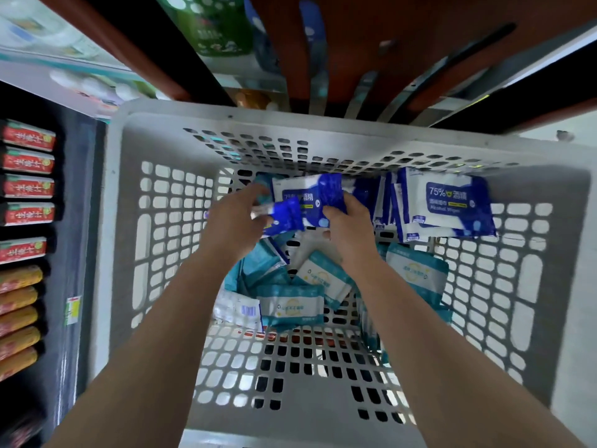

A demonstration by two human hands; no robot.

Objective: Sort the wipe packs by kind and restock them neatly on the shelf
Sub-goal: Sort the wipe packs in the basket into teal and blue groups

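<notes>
Blue wipe packs (307, 202) gripped between left hand (235, 218) and right hand (349, 221).

basket (122, 286) near half bare — packs (290, 305) beyond

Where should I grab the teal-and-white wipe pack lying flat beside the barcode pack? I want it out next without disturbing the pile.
Pinch the teal-and-white wipe pack by its long edges from above; it lies face-up on top.
</notes>
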